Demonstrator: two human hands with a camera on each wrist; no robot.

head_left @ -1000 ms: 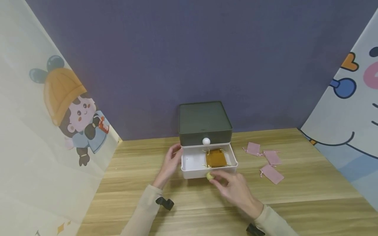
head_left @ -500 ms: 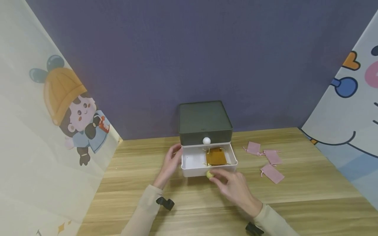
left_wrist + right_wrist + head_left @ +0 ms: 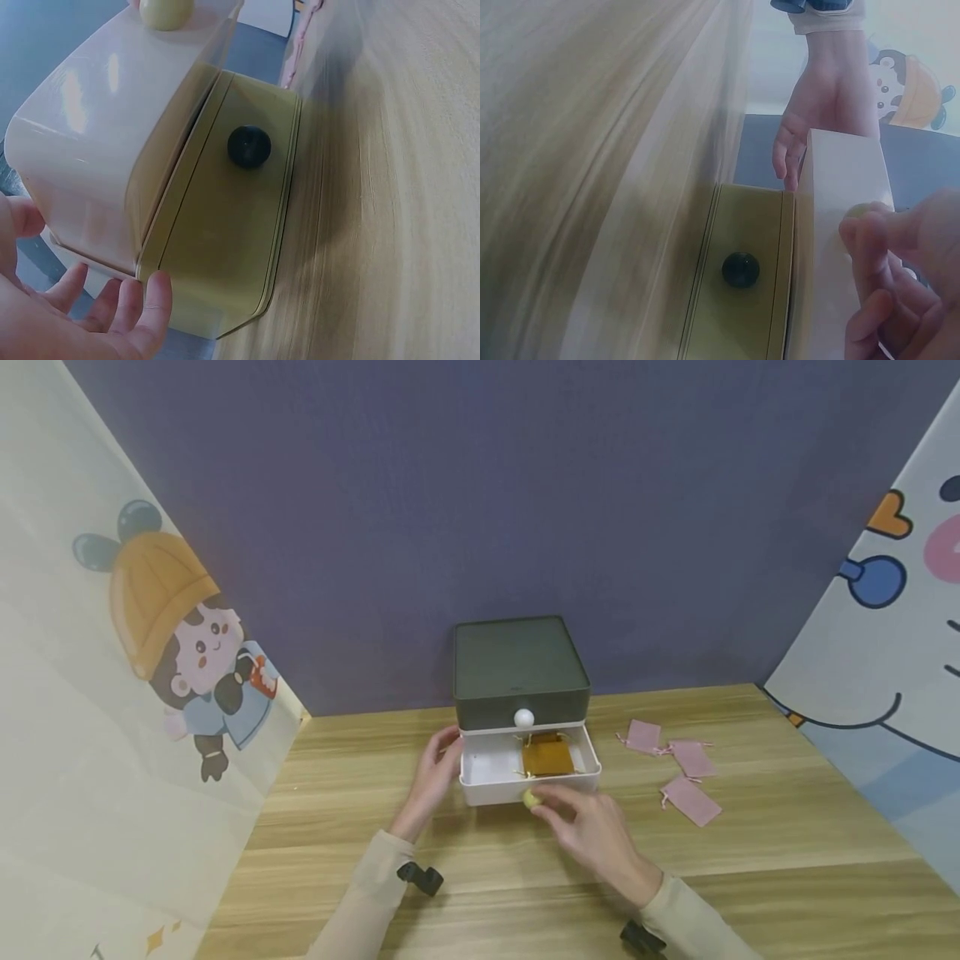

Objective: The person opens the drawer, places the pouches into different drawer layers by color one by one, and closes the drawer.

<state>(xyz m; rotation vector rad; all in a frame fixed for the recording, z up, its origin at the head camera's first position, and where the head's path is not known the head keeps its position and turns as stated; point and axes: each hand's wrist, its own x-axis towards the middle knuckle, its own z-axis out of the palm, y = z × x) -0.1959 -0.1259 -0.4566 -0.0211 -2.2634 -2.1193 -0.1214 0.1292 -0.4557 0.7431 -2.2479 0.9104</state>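
A small desktop drawer cabinet (image 3: 521, 660) with a dark green top stands against the back wall. Its white middle drawer (image 3: 491, 794) is partly pulled out, with mustard-coloured drawstring pouches (image 3: 547, 758) inside on the right. My right hand (image 3: 596, 831) pinches that drawer's pale yellow-green knob (image 3: 530, 800) between thumb and fingers. At the cabinet's left side, my left hand (image 3: 435, 772) rests with its fingertips along the edge, as the left wrist view shows. Below the white drawer, a yellow-green drawer (image 3: 217, 217) with a dark knob (image 3: 249, 146) is closed.
Several pink drawstring pouches (image 3: 692, 802) lie on the wooden table (image 3: 795, 827) right of the cabinet. The top drawer has a white knob (image 3: 524, 718). A dark purple wall (image 3: 480, 510) rises behind, and panels with cartoon prints flank the table.
The white drawer has slid a little inward toward the cabinet, my right hand moving forward with its knob. My left hand has stayed at the cabinet's side.
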